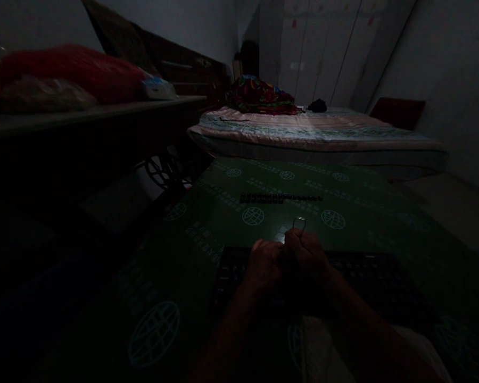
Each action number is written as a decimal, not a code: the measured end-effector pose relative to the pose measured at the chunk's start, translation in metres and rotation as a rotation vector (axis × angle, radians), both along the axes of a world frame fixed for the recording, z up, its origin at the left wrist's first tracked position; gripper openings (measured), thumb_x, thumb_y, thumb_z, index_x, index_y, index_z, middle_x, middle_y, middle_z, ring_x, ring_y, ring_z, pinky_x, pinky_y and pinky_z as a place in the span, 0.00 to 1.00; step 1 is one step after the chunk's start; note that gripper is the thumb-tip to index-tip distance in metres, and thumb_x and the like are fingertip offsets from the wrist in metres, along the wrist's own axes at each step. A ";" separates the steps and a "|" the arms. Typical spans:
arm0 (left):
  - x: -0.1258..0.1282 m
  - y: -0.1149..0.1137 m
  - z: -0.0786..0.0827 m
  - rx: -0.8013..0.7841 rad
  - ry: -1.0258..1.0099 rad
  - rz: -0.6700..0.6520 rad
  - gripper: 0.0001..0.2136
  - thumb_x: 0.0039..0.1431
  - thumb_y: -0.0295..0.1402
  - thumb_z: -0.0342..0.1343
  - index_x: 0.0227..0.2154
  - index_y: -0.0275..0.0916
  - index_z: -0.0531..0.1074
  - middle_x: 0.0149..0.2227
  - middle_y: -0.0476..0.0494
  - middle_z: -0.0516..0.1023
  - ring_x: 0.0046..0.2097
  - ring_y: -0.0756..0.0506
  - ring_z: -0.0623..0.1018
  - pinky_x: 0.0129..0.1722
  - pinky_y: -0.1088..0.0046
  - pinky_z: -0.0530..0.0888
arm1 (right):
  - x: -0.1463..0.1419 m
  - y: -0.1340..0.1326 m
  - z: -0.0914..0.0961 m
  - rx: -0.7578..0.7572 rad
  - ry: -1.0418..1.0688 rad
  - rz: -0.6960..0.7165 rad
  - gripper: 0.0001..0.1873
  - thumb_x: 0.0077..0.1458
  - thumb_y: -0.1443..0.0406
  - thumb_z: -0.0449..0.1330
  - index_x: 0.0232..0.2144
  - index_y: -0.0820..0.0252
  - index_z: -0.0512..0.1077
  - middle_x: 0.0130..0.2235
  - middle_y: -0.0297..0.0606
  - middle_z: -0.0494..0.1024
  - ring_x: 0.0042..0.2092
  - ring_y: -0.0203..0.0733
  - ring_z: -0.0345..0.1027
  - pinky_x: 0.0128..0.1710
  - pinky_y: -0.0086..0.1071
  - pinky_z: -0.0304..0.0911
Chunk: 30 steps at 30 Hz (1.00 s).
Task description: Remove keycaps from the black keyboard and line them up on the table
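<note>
A black keyboard [367, 271] lies on the green board surface, partly hidden under my hands and forearms. My right hand [305, 250] is closed over the keyboard's upper edge, and the loop of a wire keycap puller [299, 221] sticks up out of its fingers. Right beside it, my left hand [265, 260] is curled, its fingertips meeting the right hand; what they pinch is too dark to see. Beyond the keyboard, several small black keycaps [262, 199] stand in neat rows on the board.
The green board [207, 213] carries white globe prints. A pale cloth [323, 346] lies at the near edge. On the left is a shelf [104, 116] with a red bag [72, 72]. Behind the board stands a bed [343, 130] with a patterned red blanket [259, 96]. The room is dim.
</note>
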State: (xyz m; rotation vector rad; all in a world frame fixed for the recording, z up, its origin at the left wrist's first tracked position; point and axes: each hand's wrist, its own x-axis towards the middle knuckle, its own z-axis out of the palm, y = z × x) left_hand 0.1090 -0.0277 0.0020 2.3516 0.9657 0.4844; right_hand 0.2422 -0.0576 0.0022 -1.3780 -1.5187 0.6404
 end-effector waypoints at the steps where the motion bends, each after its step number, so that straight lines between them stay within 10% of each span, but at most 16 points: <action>1: 0.000 0.000 -0.001 0.005 0.002 0.002 0.07 0.48 0.28 0.51 0.29 0.43 0.73 0.38 0.48 0.77 0.44 0.44 0.72 0.54 0.60 0.52 | 0.000 0.000 0.000 0.004 -0.005 0.004 0.22 0.57 0.53 0.43 0.17 0.58 0.58 0.17 0.31 0.61 0.20 0.32 0.56 0.21 0.26 0.52; 30: 0.000 0.001 -0.001 -0.054 -0.040 -0.006 0.08 0.46 0.27 0.52 0.29 0.43 0.72 0.35 0.51 0.77 0.42 0.45 0.73 0.54 0.61 0.51 | 0.003 0.003 0.003 0.018 -0.049 0.083 0.22 0.57 0.55 0.43 0.17 0.59 0.60 0.18 0.31 0.63 0.21 0.31 0.59 0.24 0.24 0.55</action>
